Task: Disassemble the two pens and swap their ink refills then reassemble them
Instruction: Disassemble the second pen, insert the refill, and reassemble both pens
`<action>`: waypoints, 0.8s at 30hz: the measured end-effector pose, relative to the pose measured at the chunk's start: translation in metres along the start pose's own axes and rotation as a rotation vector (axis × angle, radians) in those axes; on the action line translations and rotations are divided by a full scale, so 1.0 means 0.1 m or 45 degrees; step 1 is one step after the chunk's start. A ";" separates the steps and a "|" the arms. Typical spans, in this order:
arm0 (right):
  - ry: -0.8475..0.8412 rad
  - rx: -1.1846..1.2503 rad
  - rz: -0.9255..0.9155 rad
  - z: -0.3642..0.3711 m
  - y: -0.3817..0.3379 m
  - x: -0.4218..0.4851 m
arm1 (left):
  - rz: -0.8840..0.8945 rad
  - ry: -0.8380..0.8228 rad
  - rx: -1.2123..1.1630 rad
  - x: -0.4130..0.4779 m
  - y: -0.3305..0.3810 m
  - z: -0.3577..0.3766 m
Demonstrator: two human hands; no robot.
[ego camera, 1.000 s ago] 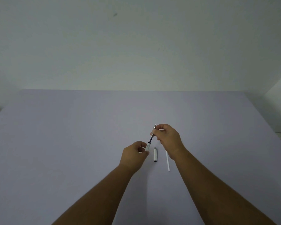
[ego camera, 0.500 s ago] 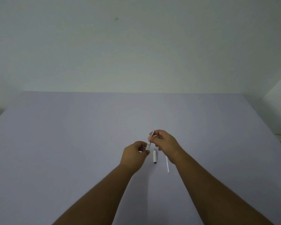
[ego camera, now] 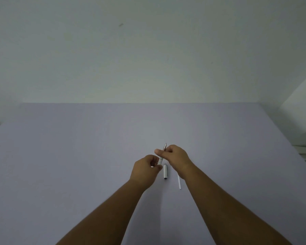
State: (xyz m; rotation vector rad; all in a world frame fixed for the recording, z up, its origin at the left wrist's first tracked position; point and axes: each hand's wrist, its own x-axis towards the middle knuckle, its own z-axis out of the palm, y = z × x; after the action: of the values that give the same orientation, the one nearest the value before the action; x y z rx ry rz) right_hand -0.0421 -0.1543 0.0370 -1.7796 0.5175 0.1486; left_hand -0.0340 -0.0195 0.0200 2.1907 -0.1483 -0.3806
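Both hands hold one white pen (ego camera: 160, 159) above the table, tilted with its metal tip (ego camera: 165, 147) pointing up and away. My left hand (ego camera: 145, 169) grips the white barrel at its lower end. My right hand (ego camera: 175, 155) pinches the pen's upper part just below the tip. On the table below the hands lies a short white pen part (ego camera: 165, 171) with a dark end. To its right a thin white refill (ego camera: 179, 182) lies on the table, its far end hidden under my right wrist.
The grey-lilac table (ego camera: 78, 165) spreads wide on all sides of the hands. A pale wall rises behind its far edge. White furniture (ego camera: 300, 112) stands at the right beyond the table's edge.
The dark refill that showed between barrel and tip a second ago has gone into the barrel. My right hand came down toward the left hand, then shifted slightly up again.
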 end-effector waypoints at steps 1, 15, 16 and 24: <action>-0.035 0.055 0.001 -0.01 0.00 -0.01 | -0.006 -0.002 -0.023 0.00 0.00 0.00; -0.003 0.082 -0.015 -0.03 -0.04 0.02 | -0.007 -0.015 -0.016 0.04 0.05 -0.02; 0.034 0.034 0.011 -0.03 -0.05 0.02 | -0.003 -0.020 -0.011 0.04 0.06 -0.01; -0.005 0.081 0.020 -0.07 -0.03 0.03 | 0.005 -0.003 0.017 0.05 0.08 0.00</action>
State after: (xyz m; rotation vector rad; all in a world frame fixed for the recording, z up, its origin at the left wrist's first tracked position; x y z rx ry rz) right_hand -0.0394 -0.1614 0.0407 -1.7130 0.5280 0.1453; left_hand -0.0293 -0.0257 0.0249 2.2026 -0.1566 -0.3814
